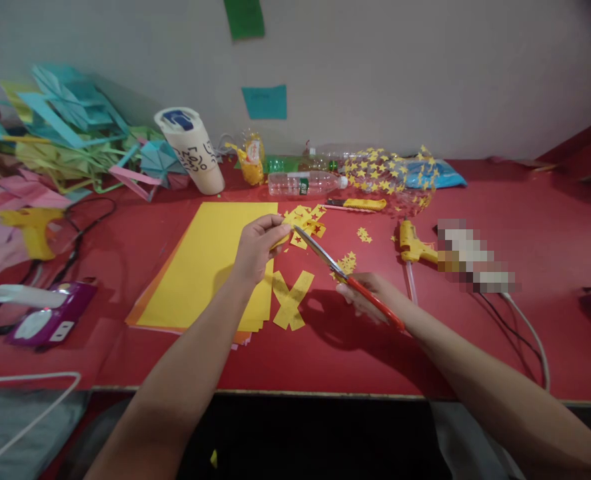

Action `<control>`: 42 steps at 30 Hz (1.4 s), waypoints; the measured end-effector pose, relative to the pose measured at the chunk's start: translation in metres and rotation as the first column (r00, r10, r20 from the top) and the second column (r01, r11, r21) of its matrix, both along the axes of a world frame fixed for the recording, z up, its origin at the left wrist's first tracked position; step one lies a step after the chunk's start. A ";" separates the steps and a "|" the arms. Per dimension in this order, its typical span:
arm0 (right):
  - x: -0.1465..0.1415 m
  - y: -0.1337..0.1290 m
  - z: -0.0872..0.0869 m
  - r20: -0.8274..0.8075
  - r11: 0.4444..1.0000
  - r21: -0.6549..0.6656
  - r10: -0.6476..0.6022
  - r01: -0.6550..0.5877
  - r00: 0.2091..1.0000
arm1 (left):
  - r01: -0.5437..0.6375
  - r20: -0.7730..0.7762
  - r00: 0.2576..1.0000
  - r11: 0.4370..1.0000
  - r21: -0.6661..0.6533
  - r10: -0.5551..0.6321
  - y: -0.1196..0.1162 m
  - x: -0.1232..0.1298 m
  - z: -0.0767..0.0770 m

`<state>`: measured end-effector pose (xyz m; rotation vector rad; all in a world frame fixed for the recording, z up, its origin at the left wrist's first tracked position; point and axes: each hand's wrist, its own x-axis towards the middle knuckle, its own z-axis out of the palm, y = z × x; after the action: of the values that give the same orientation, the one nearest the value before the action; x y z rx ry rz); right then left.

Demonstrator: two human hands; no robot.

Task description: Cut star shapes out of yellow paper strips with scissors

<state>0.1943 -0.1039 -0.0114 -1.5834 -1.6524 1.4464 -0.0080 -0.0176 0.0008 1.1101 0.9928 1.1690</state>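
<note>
My left hand (260, 245) pinches a small piece of yellow paper, mostly hidden by the fingers, above the right edge of a stack of yellow paper sheets (215, 267). In my right hand (370, 293) is a pair of scissors (325, 257) with red handles, its blade tips close to the pinched piece. Behind them lie yellow paper scraps (302, 223) with star-shaped holes. Small cut yellow stars (345, 263) are gathered near the scissors. Two crossed yellow strips (292, 300) lie on the red table below my hands.
A white tumbler (190, 150), a clear plastic bottle (305, 183) and a yellow cutter knife (360, 204) stand or lie toward the wall. Yellow glue guns (412, 243) (35, 227) lie at both sides, with cords. Folded coloured paper (75, 107) piles at left beyond a purple power strip (55, 313).
</note>
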 end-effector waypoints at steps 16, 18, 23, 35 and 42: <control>0.004 0.001 -0.013 -0.468 0.991 0.037 0.128 -0.125 0.874 | 0.049 0.018 0.999 0.983 -0.176 -0.046 0.003 0.003 -0.004; 0.004 0.001 -0.015 -0.526 0.989 0.047 0.143 -0.139 0.839 | 0.226 -0.123 0.961 0.959 -0.171 -0.248 -0.001 0.005 -0.006; 0.000 0.000 -0.004 -0.245 0.999 -0.018 -0.047 0.044 0.968 | 0.330 -0.233 0.920 0.943 0.034 -0.314 -0.016 0.010 -0.003; -0.005 -0.003 0.003 -0.084 1.000 -0.017 0.001 -0.002 0.996 | 0.016 0.026 0.999 0.988 0.156 -0.021 -0.009 0.008 -0.011; -0.007 -0.004 0.009 -0.072 0.998 -0.063 0.011 -0.015 0.997 | -0.017 0.047 0.999 0.996 0.087 0.013 -0.012 0.010 -0.009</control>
<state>0.1877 -0.1080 -0.0028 -1.5383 -1.5946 1.5576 0.0023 -0.0293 -0.0082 1.1411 0.9237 1.2549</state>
